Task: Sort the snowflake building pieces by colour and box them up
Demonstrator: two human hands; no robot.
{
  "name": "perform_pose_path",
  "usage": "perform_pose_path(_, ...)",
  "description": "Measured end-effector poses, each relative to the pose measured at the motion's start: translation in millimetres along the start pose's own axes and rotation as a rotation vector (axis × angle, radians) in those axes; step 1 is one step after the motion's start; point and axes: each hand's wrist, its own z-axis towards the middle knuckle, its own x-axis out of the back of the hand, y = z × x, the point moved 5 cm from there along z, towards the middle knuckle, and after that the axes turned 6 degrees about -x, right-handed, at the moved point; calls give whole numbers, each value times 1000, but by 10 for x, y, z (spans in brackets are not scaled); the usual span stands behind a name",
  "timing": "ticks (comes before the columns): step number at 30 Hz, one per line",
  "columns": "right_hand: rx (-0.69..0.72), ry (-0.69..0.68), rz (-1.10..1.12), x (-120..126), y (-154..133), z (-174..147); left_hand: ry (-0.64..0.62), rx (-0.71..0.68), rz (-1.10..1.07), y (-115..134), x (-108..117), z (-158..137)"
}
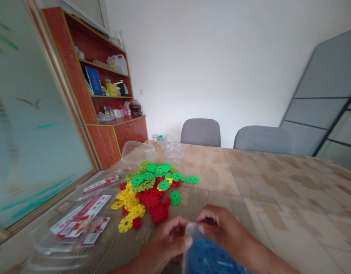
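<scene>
A clear plastic box (189,262) filled with blue notched disc pieces (209,257) stands at the table's near edge. My left hand (173,241) is closed on the box's far left corner, thumb on top of the rim. On the far right part of that rim, my right hand (218,224) is curled, gripping it with thumb and fingers. Beyond my hands lies a loose pile of toy pieces: red gear-edged squares (158,211), yellow discs (132,207), green discs (163,169) and olive gear pieces (143,185). The box's near end is cut off by the frame.
Clear plastic lids (46,243) and printed cards (81,215) lie at the left. Clear containers (138,152) sit at the table's (272,190) far left. Two grey chairs (200,131) stand behind it; a wooden cabinet (102,142) is at the back left.
</scene>
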Motion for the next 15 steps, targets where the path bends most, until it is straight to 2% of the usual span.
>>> perform_pose_path(8,2,62,58,24,-39,-40,20,-31,93,20,17,-17)
perform_pose_path(12,42,-8,45,18,-9,-8,31,1,185,124,24,-18)
perform_pose_path(15,76,-48,2,130,38,20,76,-10,357,263,118,15)
